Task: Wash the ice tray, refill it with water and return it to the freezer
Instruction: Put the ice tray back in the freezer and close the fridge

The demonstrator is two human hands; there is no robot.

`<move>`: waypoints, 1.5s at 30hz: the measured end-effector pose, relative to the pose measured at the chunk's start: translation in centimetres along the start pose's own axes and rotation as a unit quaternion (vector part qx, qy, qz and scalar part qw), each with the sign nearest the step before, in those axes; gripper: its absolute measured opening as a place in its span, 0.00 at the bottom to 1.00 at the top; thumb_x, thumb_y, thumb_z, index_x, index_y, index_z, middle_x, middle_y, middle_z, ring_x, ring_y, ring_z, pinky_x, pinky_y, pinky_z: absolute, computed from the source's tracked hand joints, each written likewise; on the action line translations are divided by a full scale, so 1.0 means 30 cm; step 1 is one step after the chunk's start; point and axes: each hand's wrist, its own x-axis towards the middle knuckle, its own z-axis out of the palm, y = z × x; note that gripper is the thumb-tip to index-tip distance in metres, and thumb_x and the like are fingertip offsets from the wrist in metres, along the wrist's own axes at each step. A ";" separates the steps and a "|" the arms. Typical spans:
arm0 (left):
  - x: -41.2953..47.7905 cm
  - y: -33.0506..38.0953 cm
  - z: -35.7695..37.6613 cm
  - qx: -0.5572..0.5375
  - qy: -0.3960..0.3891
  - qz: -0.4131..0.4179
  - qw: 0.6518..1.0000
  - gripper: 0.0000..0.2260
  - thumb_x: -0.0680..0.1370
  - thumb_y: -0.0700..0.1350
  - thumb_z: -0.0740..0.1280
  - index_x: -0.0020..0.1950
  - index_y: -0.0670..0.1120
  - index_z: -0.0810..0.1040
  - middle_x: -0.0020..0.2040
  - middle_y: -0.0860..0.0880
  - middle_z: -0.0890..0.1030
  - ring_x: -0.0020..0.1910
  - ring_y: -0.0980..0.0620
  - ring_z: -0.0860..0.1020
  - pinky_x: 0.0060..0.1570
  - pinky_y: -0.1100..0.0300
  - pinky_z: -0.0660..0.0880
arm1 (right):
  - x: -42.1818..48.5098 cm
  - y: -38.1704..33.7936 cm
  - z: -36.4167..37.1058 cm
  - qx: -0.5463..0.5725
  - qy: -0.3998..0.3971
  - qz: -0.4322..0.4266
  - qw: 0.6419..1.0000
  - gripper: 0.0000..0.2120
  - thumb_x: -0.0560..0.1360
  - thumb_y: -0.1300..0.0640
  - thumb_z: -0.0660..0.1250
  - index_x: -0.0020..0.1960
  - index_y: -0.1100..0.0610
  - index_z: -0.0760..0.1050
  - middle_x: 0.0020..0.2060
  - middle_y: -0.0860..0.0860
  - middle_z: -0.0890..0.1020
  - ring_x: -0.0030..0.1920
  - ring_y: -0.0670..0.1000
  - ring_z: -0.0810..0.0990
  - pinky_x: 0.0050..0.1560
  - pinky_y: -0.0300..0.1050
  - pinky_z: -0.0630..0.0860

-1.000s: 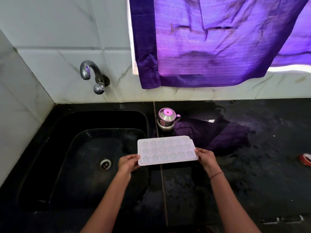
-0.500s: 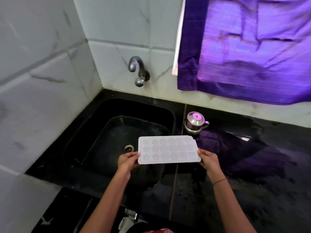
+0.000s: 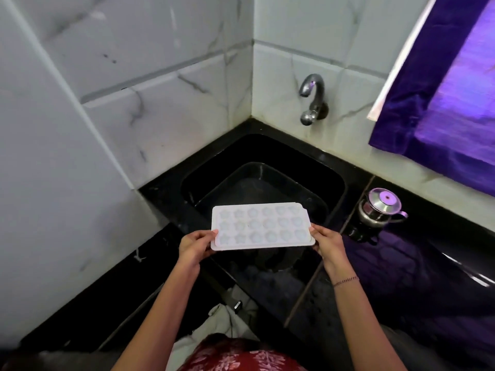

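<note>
Holding the ice tray level over the sink's near edge, left hand and right hand each gripping a short end; probably refilled, so next: carry it flat to the freezer.

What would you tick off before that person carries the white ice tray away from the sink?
1. Grip: the left hand and the right hand each hold one end of the ice tray: ok.
2. Tray held roughly flat, not tipped: ok.
3. Cavities filled with water: cannot tell.
4. Tap off, no stream showing: ok.
5. Tray apart from the steel pot on the counter: ok.
6. Way to the freezer free: cannot tell, the freezer is out of view.
</note>
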 end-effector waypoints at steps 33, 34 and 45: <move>-0.648 -0.537 -0.816 -0.268 0.395 -0.044 0.877 0.06 0.74 0.34 0.69 0.42 0.44 0.75 0.35 0.48 0.78 0.21 0.60 0.77 0.22 0.66 0.75 | -0.502 0.384 0.781 -0.304 -0.394 -0.024 0.867 0.15 0.74 0.62 0.70 0.58 0.67 0.76 0.49 0.56 0.80 0.45 0.49 0.78 0.33 0.27 0.74; -0.669 -0.554 -0.840 -0.271 0.404 -0.050 0.873 0.07 0.74 0.34 0.69 0.42 0.44 0.75 0.37 0.47 0.77 0.23 0.58 0.78 0.22 0.66 0.75 | -0.528 0.406 0.807 -0.313 -0.402 -0.024 0.860 0.15 0.74 0.62 0.70 0.58 0.67 0.76 0.49 0.56 0.81 0.45 0.49 0.78 0.33 0.28 0.74; -0.955 -0.771 -1.104 -0.348 0.519 -0.078 0.777 0.06 0.74 0.34 0.69 0.47 0.41 0.74 0.40 0.44 0.77 0.34 0.50 0.76 0.22 0.65 0.75 | -0.893 0.699 1.071 -0.378 -0.538 -0.001 0.753 0.16 0.73 0.62 0.71 0.58 0.68 0.76 0.49 0.59 0.82 0.42 0.51 0.81 0.44 0.39 0.79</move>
